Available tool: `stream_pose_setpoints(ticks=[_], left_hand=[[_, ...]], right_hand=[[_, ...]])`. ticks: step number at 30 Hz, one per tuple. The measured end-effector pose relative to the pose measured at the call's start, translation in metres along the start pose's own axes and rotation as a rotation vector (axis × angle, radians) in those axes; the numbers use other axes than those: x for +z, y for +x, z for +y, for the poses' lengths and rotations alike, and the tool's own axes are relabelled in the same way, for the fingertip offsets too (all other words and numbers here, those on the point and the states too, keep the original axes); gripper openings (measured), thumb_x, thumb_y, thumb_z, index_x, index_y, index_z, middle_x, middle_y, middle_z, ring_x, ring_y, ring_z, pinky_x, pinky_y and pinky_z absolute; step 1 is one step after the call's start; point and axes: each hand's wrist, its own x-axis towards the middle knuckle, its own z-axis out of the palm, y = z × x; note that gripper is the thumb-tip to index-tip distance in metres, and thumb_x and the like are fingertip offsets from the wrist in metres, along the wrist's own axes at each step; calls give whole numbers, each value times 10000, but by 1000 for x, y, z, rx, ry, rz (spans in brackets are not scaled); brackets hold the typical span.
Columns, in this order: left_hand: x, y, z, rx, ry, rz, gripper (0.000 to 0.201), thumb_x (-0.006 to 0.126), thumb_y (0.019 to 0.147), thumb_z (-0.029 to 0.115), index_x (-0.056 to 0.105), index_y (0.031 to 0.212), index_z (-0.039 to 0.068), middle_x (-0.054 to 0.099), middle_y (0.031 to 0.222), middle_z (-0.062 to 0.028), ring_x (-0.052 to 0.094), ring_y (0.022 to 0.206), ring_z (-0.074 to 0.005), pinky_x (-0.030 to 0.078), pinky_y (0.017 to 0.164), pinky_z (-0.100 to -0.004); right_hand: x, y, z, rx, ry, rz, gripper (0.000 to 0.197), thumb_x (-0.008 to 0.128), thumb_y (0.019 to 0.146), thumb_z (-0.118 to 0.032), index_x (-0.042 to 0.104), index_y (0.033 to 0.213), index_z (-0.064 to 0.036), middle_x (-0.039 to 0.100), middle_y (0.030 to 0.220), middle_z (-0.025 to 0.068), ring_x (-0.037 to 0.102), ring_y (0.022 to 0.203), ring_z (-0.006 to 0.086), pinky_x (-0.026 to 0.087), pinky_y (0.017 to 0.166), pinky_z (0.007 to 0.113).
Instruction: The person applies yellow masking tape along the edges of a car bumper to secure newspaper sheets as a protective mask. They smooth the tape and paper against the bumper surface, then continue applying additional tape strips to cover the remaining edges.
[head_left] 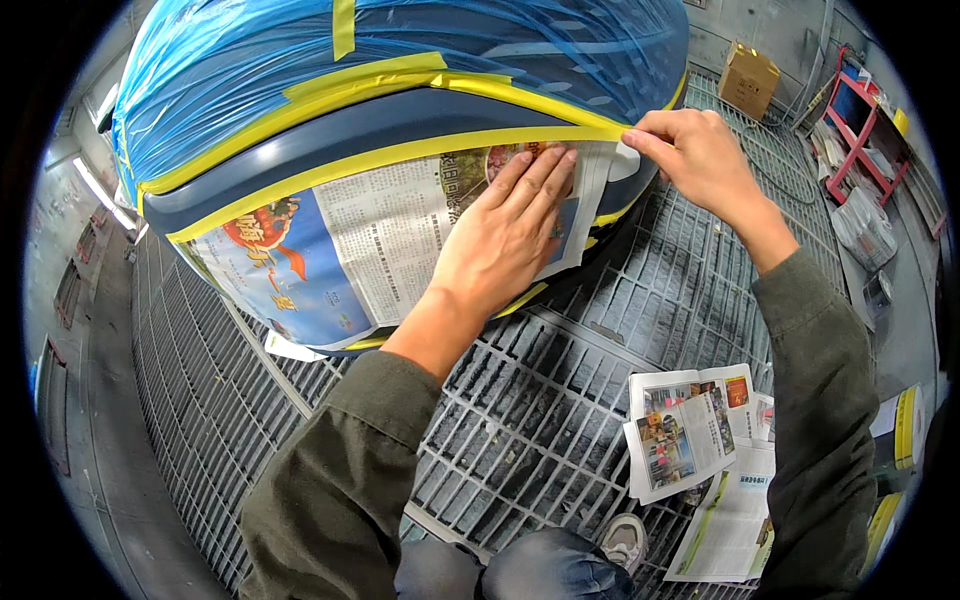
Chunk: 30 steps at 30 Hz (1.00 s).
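A car bumper [300,150] in dark blue-grey curves across the upper view, with blue plastic film [230,70] over the bodywork above it. Yellow masking tape [400,150] runs along the top edge of a newspaper sheet [395,235] that hangs over the bumper's lower part. My left hand [505,225] lies flat on the sheet, fingers stretched out. Pinched in the fingers of my right hand [695,160] is the right end of the tape, at the bumper's corner. A second yellow tape line borders the film and meets the lower one there.
Metal floor grating [520,430] spreads beneath. Loose newspapers [690,430] lie on it by my right forearm, near my shoe [625,540]. A cardboard box [748,80] and a red metal stand [865,140] are at the back right. Tins [908,425] stand at the right edge.
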Motion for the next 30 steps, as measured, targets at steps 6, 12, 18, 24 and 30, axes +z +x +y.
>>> stream_pose_setpoints(ticks=[6,12,18,24,30], left_hand=[[11,14,11,10,-36,37,623,588,876,394,516,1318,-39,329,1524,-106,259,1433,-227,213,1185,-381],[9,17,15,5,-4,20,638,595,868,391,503,1326,-44,332,1522,-105,260,1433,-223,220,1181,-373],[10,19,16,-3,-5,20,638,606,859,380,505,1323,-47,330,1523,-107,259,1433,-224,225,1179,-371],[10,18,13,21,-13,6,645,610,854,381,494,1343,-24,324,1525,-125,252,1438,-237,211,1185,-379],[-8,-8,-10,-69,-63,26,682,592,874,377,405,1422,18,308,1535,-146,261,1440,-261,194,1191,-392]], right_hand=[[2,2,-1,-7,-31,0,307,629,885,-338,742,880,-53,677,737,150,661,700,305,512,653,388],[4,2,-6,40,-44,-33,308,632,880,-339,743,879,-52,687,768,149,669,732,312,521,675,395],[18,7,2,40,-140,13,320,632,875,-361,743,899,-61,699,838,145,672,797,324,536,724,417],[25,11,2,39,-105,79,316,627,879,-335,738,863,-40,685,753,158,674,705,312,517,645,389],[23,14,-6,92,-103,30,305,634,866,-352,746,864,-68,698,776,144,682,782,328,544,711,424]])
